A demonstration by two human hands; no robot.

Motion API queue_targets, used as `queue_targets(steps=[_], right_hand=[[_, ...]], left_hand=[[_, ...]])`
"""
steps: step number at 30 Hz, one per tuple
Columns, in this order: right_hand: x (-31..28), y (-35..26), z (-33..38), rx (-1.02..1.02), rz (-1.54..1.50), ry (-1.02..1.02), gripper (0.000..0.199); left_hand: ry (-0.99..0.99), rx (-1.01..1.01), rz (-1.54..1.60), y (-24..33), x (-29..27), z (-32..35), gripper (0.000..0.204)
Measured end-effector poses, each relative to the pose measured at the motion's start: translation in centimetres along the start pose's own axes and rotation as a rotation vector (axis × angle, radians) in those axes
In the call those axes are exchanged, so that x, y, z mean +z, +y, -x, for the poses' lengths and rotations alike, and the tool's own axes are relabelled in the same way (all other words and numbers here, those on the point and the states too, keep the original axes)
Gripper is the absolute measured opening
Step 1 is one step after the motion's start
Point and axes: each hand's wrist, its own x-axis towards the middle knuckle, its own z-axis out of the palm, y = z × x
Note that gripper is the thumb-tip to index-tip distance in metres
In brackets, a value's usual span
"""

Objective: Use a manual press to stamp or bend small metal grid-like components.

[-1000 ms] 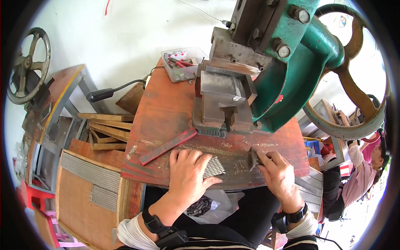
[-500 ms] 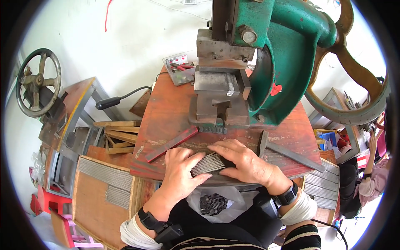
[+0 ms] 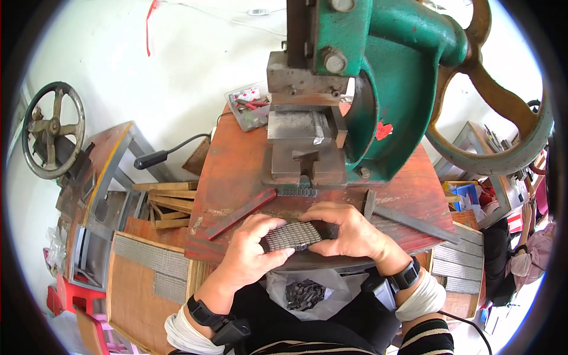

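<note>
Between my two hands, at the near edge of the wooden bench, is a block of small grey metal pieces (image 3: 293, 235) packed in rows. My left hand (image 3: 253, 244) grips its left end, thumb along the near side and fingers over the far side. On the right end my right hand (image 3: 346, 232) closes with its thumb near the front corner; a dark part shows beside that hand. Beyond them stands a green hand press (image 3: 408, 94) with a steel die block (image 3: 305, 163) at its base. A short dark toothed strip (image 3: 297, 192) lies before the die.
A red bar (image 3: 242, 214) lies left of my hands, a hammer (image 3: 414, 223) right. Below the bench edge, a white plastic bag (image 3: 337, 287) holds dark metal pieces. Wooden trays (image 3: 190, 278) with grey strips flank the bench. A clear tool box (image 3: 251, 121) stands behind.
The block has tilted, so its near edge now shows along with more of its top. My hands have shifted slightly with it. The whole view has moved a little.
</note>
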Motion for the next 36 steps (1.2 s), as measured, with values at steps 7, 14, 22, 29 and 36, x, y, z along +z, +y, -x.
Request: queue_targets(steps=[7,14,22,29,36], right_hand=[[-1.8,-3.6,2.7,0.245,-0.702,0.255,0.045],[-3.7,-5.9,4.6,0.406,-0.676,0.332,0.061],[-4.0,-6.6,5.0,0.403,-0.675,0.363,0.062],[-4.0,-6.2,6.1,0.440,-0.667,0.416,0.064],[-2.6,-4.7,4.7,0.450,-0.698,0.326,0.061]], left_hand=[[-0.184,-0.388,0.728,4.4,0.0,-3.1,0.047],[-0.272,-0.448,0.784,6.5,0.8,-4.7,0.050],[-0.245,-0.399,0.782,7.2,1.5,-4.5,0.056],[-0.288,-0.402,0.701,7.5,1.9,-4.8,0.056],[-0.214,-0.401,0.607,6.0,1.0,-3.5,0.050]])
